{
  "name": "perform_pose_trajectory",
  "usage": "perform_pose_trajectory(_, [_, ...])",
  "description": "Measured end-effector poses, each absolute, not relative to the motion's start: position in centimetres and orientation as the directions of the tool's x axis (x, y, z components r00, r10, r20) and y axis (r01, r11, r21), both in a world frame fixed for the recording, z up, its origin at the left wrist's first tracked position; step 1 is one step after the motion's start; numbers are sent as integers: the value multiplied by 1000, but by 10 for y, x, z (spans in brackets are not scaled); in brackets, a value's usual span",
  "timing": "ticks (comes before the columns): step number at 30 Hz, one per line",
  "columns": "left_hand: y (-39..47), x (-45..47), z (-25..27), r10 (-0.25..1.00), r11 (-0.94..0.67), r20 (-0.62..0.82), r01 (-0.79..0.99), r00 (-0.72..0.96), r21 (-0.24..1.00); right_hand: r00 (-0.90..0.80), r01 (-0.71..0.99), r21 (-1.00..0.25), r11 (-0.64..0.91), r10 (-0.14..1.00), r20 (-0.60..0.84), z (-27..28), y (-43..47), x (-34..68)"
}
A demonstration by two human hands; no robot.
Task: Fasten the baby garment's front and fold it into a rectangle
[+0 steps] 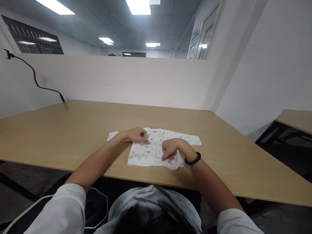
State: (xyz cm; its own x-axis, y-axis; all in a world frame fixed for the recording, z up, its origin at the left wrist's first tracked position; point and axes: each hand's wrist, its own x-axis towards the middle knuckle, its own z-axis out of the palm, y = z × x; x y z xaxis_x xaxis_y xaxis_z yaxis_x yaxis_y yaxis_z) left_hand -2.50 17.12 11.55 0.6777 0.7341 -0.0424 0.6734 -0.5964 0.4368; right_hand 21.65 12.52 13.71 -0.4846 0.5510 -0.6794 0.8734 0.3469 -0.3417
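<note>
A small white long-sleeved baby shirt (143,152) with a scattered print lies spread on the table, its collar facing away from me. My left hand (137,134) rests over the shoulder and sleeve on the left, fingers curled in. Its fingertips are at the shirt's upper front; I cannot make out whether cloth is pinched in them. On the right front panel, my right hand (172,149) is closed on the cloth near the front opening. The lower corner of that panel looks turned askew, with another layer showing beneath. A black beaded bracelet (193,158) circles my right wrist.
The wooden table (85,130) meets a low white partition (146,81) at the back. A black gooseneck holder (35,76) rises at the far left corner. Another table (296,118) stands at the right. A pale cable (106,203) hangs below the front edge.
</note>
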Motion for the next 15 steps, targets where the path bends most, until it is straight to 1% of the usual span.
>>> perform_pose_trajectory(1, [164,-27,124,654,-570,-236,674,719,471,-460,887,-340,312,551,-696,135,129,219])
perform_pose_trajectory(2, [157,-28,130,559,-549,-390,679,732,488,-439,899,-336,282,551,-710,134,132,220])
perform_pose_trajectory(3, [151,-28,135,494,-533,-479,688,726,493,-427,904,-339,258,547,-720,132,135,222])
perform_pose_trajectory(4, [145,-27,138,455,-527,-535,700,712,483,-426,905,-353,239,536,-729,131,138,224])
perform_pose_trajectory(5, [141,-25,139,445,-531,-561,710,698,463,-435,900,-376,221,518,-736,131,140,227])
perform_pose_trajectory(7, [136,-20,138,464,-559,-571,724,677,404,-484,872,-450,194,480,-731,132,144,234])
perform_pose_trajectory(10, [135,-15,135,481,-614,-558,715,675,335,-583,796,-585,160,467,-665,138,148,248])
perform_pose_trajectory(12, [137,-16,133,493,-621,-529,705,690,341,-642,725,-675,138,490,-589,141,150,255])
perform_pose_trajectory(15, [141,-18,131,516,-615,-452,682,728,396,-713,613,-783,110,503,-488,142,150,257])
